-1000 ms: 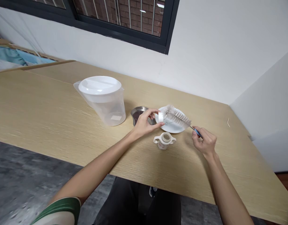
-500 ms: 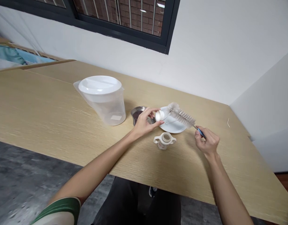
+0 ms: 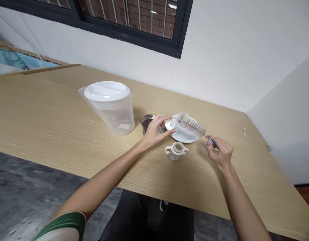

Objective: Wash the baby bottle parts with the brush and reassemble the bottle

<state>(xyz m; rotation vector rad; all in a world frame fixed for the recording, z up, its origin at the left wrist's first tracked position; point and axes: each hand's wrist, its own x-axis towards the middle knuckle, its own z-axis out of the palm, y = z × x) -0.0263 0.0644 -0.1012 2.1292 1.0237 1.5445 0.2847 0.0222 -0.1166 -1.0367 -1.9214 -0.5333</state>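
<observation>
- Brush and right hand sit slightly further left than half a second ago, and the white cap has turned in the left hand
- Left thumb and fingertips pinch the cap by its outer edge, over the left side of the plate; whether bristles touch it I cannot tell
- Right fingers close round the brush's blue handle, bristles pointing left above the plate
- Cap: probably light, stiff plastic — slick if wet, so its edge suits a pinch
- Brush: likely light, with soft bristles on bendable wire — best held by the handle
- Two-handled bottle stands open on the table; its side handles look easiest to grasp
</observation>
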